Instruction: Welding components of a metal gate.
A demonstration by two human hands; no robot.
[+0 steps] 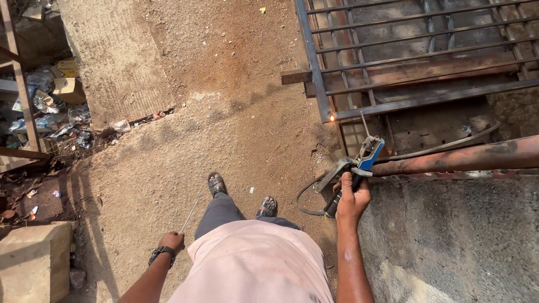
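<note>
Right hand (352, 201) gripping the electrode holder (355, 165) beside the metal grille (318, 78); left hand (171, 242) closing fingers around a thin rod (190, 215).

Two hands: left hand (172, 241) closed around one thin welding rod (190, 215), right hand (352, 200) closed around one electrode holder (359, 163) with one cable (438, 147). One metal grille (415, 53), one rusty pipe (460, 158), two sandalled feet (217, 184). One concrete block (33, 258). Perhaps a dozen litter scraps (50, 112), too jumbled to count.
</note>
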